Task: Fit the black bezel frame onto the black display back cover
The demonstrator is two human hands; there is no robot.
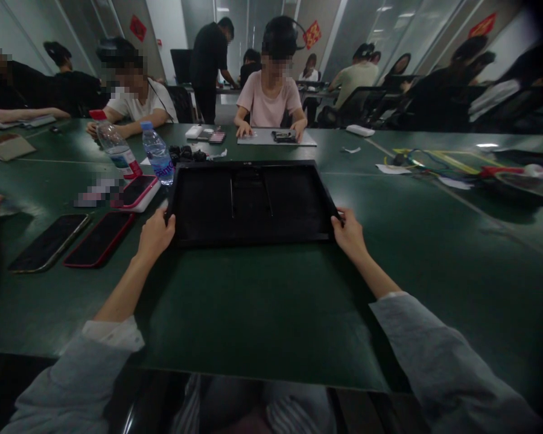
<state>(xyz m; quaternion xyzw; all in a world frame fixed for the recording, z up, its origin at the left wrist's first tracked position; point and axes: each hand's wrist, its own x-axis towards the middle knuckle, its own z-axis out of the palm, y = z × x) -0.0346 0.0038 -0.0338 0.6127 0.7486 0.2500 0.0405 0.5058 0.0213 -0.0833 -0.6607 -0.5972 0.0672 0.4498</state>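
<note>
Two hands hold the black tray, long axis left-to-right.

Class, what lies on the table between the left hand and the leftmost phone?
A red-edged phone lies between the left hand and the leftmost phone, as the head view shows.

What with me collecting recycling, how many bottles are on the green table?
2: a blue-capped bottle by the far left corner of the black tray, and a red-capped bottle further left. More may be hidden.
</note>
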